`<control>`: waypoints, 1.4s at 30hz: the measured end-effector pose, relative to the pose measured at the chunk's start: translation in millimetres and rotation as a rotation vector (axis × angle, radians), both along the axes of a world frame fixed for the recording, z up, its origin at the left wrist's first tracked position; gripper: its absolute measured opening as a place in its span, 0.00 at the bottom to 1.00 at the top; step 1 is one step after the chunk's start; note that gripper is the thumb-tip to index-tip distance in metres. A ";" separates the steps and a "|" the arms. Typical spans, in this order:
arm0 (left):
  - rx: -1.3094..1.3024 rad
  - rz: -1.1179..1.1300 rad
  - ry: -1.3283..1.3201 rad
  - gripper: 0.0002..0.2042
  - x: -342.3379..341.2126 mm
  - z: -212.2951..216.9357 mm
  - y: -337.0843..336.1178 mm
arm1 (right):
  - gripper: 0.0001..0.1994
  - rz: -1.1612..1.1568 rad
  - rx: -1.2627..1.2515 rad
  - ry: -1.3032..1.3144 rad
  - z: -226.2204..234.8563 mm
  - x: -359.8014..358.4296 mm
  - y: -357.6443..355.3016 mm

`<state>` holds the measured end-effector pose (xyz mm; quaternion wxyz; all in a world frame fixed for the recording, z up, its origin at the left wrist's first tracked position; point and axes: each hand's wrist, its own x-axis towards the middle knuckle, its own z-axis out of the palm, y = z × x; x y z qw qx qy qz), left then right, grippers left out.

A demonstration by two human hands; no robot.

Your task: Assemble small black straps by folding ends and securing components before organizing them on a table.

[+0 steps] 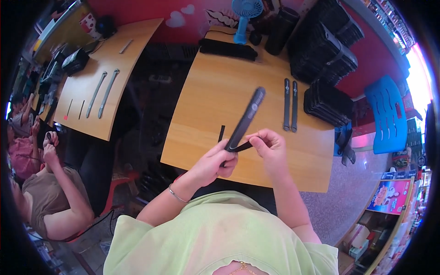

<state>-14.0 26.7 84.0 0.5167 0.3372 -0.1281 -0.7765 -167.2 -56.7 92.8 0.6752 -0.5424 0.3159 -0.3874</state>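
Left hand (219, 161) closed around the lower end of a dark grey strap (248, 115), thumb and fingers wrapped on it. The strap's length sticks up and away, tilted right, rounded tip over the tabletop, clear of the wood. Right hand (270, 147) is just right of it, thumb and index pinched on a thin black strip (243, 146) that runs across to the left fist; whether it's fixed to the strap there I can't tell, grip hides the joint. A second black strip (221, 133) lies on the table (229, 82) just beyond the left hand. Two finished-looking straps (287, 105) lie side by side further right, next to a black stack (328, 103). Handling, my read: strap is light, stiff enough lengthwise to stand out of the fist without drooping, probably bends if pushed; not fragile. Surface looks smooth, so may twist in a loose grip. Best hold is close to the end being worked, as the left has it, flat faces between thumb and fingers. Thin strip looks soft and floppy: pinch near its end, keep light tension, don't yank.
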 end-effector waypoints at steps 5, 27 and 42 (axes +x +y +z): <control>-0.027 -0.230 -0.014 0.05 24.0 -13.2 13.7 | 0.05 -0.059 0.168 0.043 -8.1 -13.8 -26.6; -0.167 0.224 0.232 0.13 66.5 -45.0 31.1 | 0.08 -0.037 -0.882 0.909 -56.2 -41.3 -94.5; -0.288 0.132 0.234 0.21 23.1 -43.2 -1.0 | 0.11 -0.088 -0.838 1.025 -66.0 -63.2 -107.6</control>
